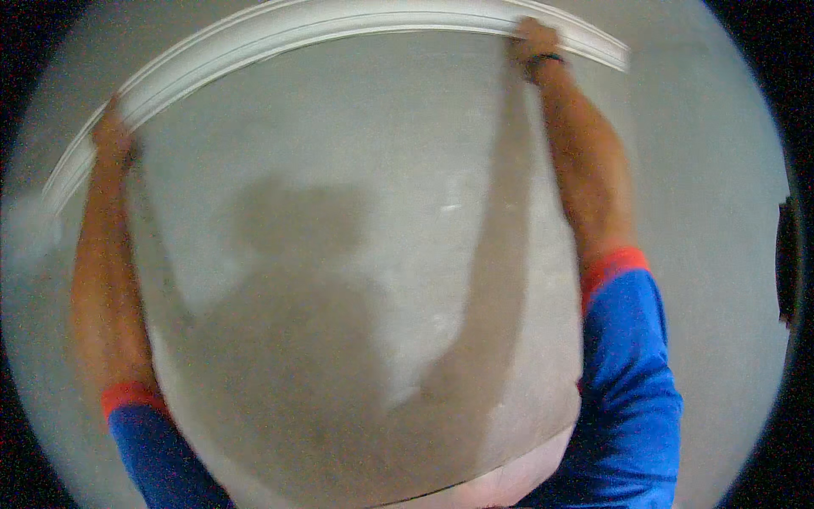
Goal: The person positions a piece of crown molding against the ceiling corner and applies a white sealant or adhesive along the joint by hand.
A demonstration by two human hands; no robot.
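Note:
A long white cornice moulding point(339, 24) with grooved lines runs along the top of the view, in front of a grey wall. Lens distortion bends it into an arch. Both my arms are raised to it. Near its left end, my left hand point(110, 136) is closed on the strip, somewhat smeared by motion. Toward the right end, my right hand point(537, 38) grips the lower edge, with a dark band round the wrist. The fingertips of both hands are partly hidden, and the back of the moulding does not show.
The grey plastered wall point(424, 170) fills the middle and carries the shadow of my head and arms. At the far right rim stands a dark upright object point(787, 263). A pale pinkish surface point(509, 475) shows at the bottom.

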